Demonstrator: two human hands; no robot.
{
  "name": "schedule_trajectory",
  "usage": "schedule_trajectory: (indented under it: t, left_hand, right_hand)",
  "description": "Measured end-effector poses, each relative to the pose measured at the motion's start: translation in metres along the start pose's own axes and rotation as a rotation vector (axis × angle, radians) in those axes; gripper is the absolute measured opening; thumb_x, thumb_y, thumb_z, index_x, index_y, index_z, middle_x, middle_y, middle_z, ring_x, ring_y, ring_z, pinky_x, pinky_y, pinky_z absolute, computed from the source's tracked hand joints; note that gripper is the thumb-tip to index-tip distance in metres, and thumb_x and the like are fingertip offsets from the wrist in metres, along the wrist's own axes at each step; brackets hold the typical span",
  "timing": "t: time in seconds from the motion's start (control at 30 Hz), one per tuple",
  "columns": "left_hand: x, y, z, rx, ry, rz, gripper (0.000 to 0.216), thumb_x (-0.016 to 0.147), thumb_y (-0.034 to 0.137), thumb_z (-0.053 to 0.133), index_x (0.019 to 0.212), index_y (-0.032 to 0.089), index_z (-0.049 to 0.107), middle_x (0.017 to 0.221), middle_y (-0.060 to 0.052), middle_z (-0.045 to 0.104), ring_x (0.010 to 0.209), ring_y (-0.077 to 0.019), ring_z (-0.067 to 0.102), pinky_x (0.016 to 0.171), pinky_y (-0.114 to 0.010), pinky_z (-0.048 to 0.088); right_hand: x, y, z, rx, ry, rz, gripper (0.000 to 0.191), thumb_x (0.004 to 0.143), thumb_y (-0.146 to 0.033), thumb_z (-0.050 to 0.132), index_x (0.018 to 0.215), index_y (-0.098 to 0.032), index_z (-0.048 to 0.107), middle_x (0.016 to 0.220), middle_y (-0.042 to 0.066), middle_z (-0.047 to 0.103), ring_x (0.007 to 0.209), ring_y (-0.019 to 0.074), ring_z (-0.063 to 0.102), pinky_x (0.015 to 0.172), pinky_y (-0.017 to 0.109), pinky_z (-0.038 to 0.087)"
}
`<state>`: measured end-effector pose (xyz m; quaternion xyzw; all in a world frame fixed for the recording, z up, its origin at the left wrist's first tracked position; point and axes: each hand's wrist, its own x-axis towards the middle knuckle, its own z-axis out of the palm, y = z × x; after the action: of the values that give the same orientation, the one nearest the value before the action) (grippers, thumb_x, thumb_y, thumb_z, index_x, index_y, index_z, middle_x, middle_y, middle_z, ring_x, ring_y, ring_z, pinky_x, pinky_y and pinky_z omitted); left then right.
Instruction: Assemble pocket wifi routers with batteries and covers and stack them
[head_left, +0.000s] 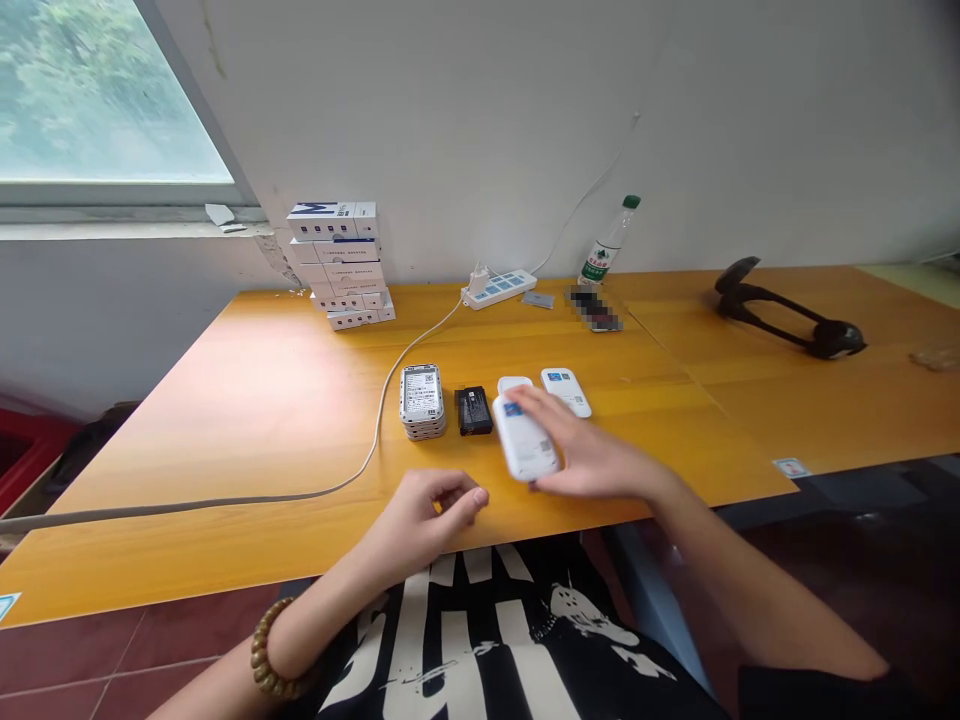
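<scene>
My right hand (592, 452) grips a flat white rounded device (525, 440) with a blue label, tilted just above the table and slightly blurred. Behind it another white piece (514, 384) shows only in part. A similar white device with a blue label (566, 392) lies flat to the right. My left hand (435, 510) rests at the front edge of the table, its fingers curled in with nothing visible in them. Beyond it are black batteries (475, 411), next to a stack of white devices with their inner label side up (422, 398).
White boxes (341, 250) are stacked at the back left. A power strip (499, 288) with a plug has a grey cable (375, 430) running across the table. At the back stand a water bottle (606, 245) and a partly blurred phone (596, 309); a black stand (787, 315) is at right.
</scene>
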<state>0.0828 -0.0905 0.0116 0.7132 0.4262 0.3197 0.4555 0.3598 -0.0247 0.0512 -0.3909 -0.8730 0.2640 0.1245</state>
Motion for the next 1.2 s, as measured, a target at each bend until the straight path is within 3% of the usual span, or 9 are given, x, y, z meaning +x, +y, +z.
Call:
schedule_trajectory:
  t: [0.13, 0.2, 0.3, 0.47, 0.6, 0.83, 0.97, 1.1, 1.2]
  left_hand:
    - [0.022, 0.001, -0.047, 0.308, 0.239, 0.248, 0.025, 0.103, 0.04, 0.061, 0.09, 0.021, 0.071, 0.081, -0.004, 0.072, 0.074, -0.0175, 0.066, 0.069, -0.031, 0.054]
    - [0.038, -0.004, -0.071, 0.406, 0.305, 0.26, 0.023, 0.099, 0.042, 0.068, 0.11, 0.022, 0.07, 0.114, -0.009, 0.074, 0.108, -0.0257, 0.071, 0.094, -0.041, 0.059]
    - [0.06, -0.018, -0.096, 0.555, 0.193, 0.116, 0.073, 0.085, 0.055, 0.082, 0.145, 0.026, 0.053, 0.161, -0.015, 0.049, 0.154, -0.041, 0.042, 0.123, -0.06, 0.043]
    - [0.077, -0.04, -0.111, 0.619, -0.046, 0.008, 0.111, 0.072, 0.067, 0.089, 0.16, 0.028, 0.034, 0.17, -0.018, 0.035, 0.163, -0.044, 0.026, 0.131, -0.062, 0.03]
    - [0.08, -0.047, -0.109, 0.631, -0.038, 0.028, 0.115, 0.069, 0.068, 0.09, 0.161, 0.028, 0.033, 0.17, -0.019, 0.034, 0.161, -0.0451, 0.029, 0.13, -0.063, 0.03]
    - [0.078, -0.039, -0.109, 0.588, 0.033, 0.079, 0.094, 0.074, 0.054, 0.091, 0.152, 0.028, 0.046, 0.155, -0.013, 0.052, 0.149, -0.0395, 0.046, 0.125, -0.058, 0.039]
    - [0.06, -0.022, -0.098, 0.568, 0.081, 0.164, 0.092, 0.072, 0.051, 0.093, 0.149, 0.029, 0.048, 0.156, -0.014, 0.05, 0.15, -0.0409, 0.044, 0.126, -0.062, 0.038]
    - [0.028, -0.007, -0.062, 0.556, -0.033, 0.239, 0.094, 0.066, 0.052, 0.097, 0.145, 0.028, 0.051, 0.153, -0.016, 0.053, 0.146, -0.0424, 0.048, 0.121, -0.064, 0.044]
    - [0.01, -0.01, -0.024, 0.529, -0.123, 0.243, 0.1, 0.059, 0.053, 0.101, 0.142, 0.025, 0.054, 0.152, -0.017, 0.055, 0.141, -0.0437, 0.051, 0.117, -0.065, 0.049]
  right_hand:
    - [0.006, 0.061, -0.053, 0.003, -0.013, 0.275, 0.105, 0.077, -0.04, 0.081, 0.168, -0.025, 0.03, 0.177, 0.015, 0.024, 0.162, 0.0396, 0.031, 0.131, 0.054, 0.033]
    - [0.011, 0.086, -0.066, -0.022, -0.066, 0.346, 0.106, 0.075, -0.042, 0.081, 0.167, -0.025, 0.031, 0.176, 0.015, 0.027, 0.16, 0.0409, 0.034, 0.13, 0.053, 0.035]
    - [0.017, 0.106, -0.07, -0.03, -0.147, 0.385, 0.111, 0.072, -0.045, 0.082, 0.168, -0.026, 0.03, 0.175, 0.014, 0.029, 0.157, 0.0421, 0.039, 0.127, 0.053, 0.039]
    - [0.019, 0.114, -0.063, -0.021, -0.174, 0.39, 0.116, 0.071, -0.05, 0.084, 0.17, -0.032, 0.027, 0.175, 0.012, 0.029, 0.157, 0.0434, 0.04, 0.126, 0.055, 0.041]
    - [0.018, 0.118, -0.061, 0.004, -0.169, 0.375, 0.119, 0.07, -0.05, 0.084, 0.171, -0.034, 0.024, 0.176, 0.01, 0.028, 0.159, 0.0449, 0.035, 0.128, 0.058, 0.037]
    - [0.017, 0.129, -0.063, 0.026, -0.197, 0.33, 0.127, 0.071, -0.053, 0.087, 0.174, -0.035, 0.015, 0.181, 0.01, 0.015, 0.165, 0.0441, 0.021, 0.133, 0.061, 0.024]
    - [0.018, 0.114, -0.066, 0.05, -0.055, 0.328, 0.126, 0.071, -0.062, 0.089, 0.173, -0.037, 0.02, 0.184, 0.009, 0.006, 0.168, 0.0436, 0.011, 0.132, 0.063, 0.024]
    - [0.036, 0.072, -0.047, 0.065, 0.221, 0.101, 0.081, 0.088, -0.058, 0.077, 0.16, -0.037, 0.047, 0.174, 0.008, 0.036, 0.161, 0.0373, 0.036, 0.128, 0.061, 0.036]
    - [0.059, 0.038, -0.017, -0.051, 0.079, -0.066, 0.07, 0.09, -0.05, 0.079, 0.154, -0.029, 0.057, 0.162, 0.014, 0.053, 0.154, 0.0388, 0.045, 0.127, 0.063, 0.035]
